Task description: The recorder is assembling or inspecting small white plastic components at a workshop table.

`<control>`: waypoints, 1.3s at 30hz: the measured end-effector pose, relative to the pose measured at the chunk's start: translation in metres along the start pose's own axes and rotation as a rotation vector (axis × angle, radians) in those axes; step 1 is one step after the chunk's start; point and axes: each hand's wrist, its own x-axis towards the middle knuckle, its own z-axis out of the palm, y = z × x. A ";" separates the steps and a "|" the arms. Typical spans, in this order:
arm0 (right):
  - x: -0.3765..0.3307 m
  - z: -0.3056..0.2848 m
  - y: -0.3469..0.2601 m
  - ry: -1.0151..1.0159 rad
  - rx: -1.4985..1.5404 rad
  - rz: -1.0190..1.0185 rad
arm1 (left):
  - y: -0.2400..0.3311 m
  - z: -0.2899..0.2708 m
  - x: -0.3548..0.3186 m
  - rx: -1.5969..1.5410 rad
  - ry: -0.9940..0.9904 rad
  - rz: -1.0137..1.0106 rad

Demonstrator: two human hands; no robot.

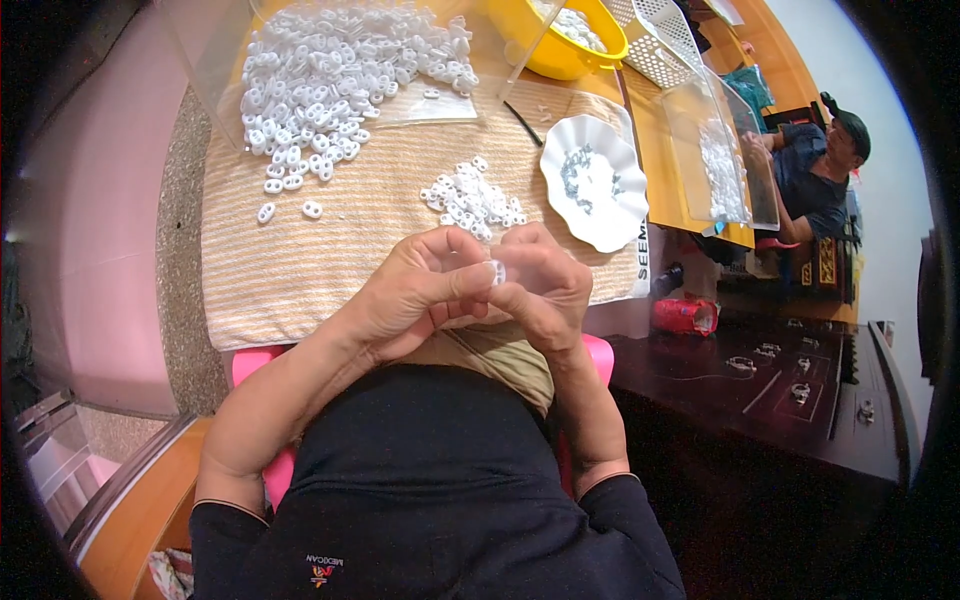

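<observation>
My left hand [420, 290] and my right hand [545, 285] meet in front of me, above the near edge of a striped towel [290, 270]. Between their fingertips is a small white plastic piece [498, 270], pinched from both sides. Just beyond the hands lies a small pile of white two-holed pieces [472, 198]. A far larger heap of similar white pieces [340, 75] spreads at the back left, with a few loose ones in front. To the right, a white scalloped dish [622, 222] holds many tiny dark and pale parts.
A yellow basin [545, 62] with white pieces stands at the back, beside a white perforated basket [660, 35]. A thin black stick [522, 123] lies on the towel. At right, another person [815, 165] sits by a clear bin [720, 165]. A red package [685, 316] is lower right.
</observation>
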 end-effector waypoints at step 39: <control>0.044 -0.035 -0.023 0.221 -0.068 0.209 | 0.003 0.004 -0.001 0.002 0.058 0.019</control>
